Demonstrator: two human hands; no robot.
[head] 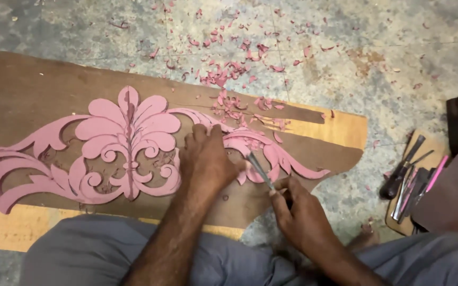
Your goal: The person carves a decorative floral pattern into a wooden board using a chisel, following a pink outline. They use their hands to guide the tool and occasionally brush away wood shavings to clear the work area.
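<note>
The right hand [299, 209] is closed around a metal chisel [260, 170], its blade tip on the pink floral cutout [128, 143]. The left hand [207, 159] presses flat, fingers curled, on that cutout, which lies on a brown board [22, 90] beside scattered pink shavings [229, 71].

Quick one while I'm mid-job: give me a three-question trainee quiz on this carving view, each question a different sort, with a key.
1. True or false: the left hand presses flat on the pink floral scroll cut-out.
2. Multiple choice: the right hand grips which thing? A) a thin metal chisel B) a paintbrush C) a saw
3. Short answer: where do most of the loose pink shavings lie?

Key
1. True; the palm is down on the cut-out, which lies on the brown wooden board.
2. A; its tip meets the pink scroll just right of the left hand.
3. On the grey stone floor beyond the board's far edge, with some on the board itself.
</note>
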